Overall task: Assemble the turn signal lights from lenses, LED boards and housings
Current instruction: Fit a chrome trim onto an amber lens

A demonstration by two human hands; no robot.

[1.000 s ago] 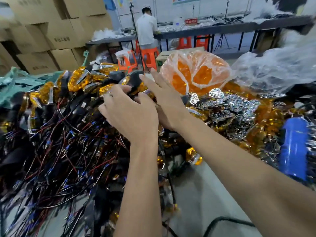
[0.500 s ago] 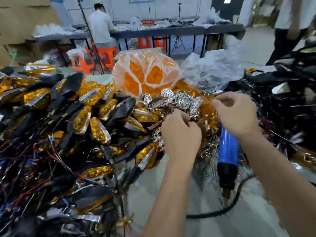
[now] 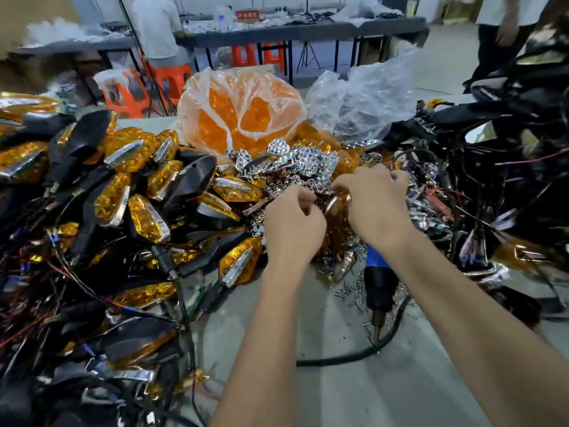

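My left hand (image 3: 294, 224) and my right hand (image 3: 377, 208) meet over a heap of chrome reflector pieces (image 3: 304, 158) at the table's middle. Between them sits an amber lens (image 3: 335, 206) with a shiny rim; my right hand's curled fingers grip it. My left hand's fingers curl in against it, pinching a small chrome piece that is mostly hidden. Finished turn signals (image 3: 144, 217), amber lenses in black housings with wires, are piled high on the left. Black housings with wires (image 3: 492, 155) are heaped on the right.
A plastic bag of orange lenses (image 3: 240, 112) and a crumpled clear bag (image 3: 363, 97) stand behind the heap. A blue corded tool (image 3: 377, 278) lies under my right wrist among small screws. Bare grey table (image 3: 338, 359) shows near me. A person (image 3: 157, 23) works at a far bench.
My view swung right from the finished pile to the parts heap. My right hand came left and my hands closed together, with an amber lens now between them.
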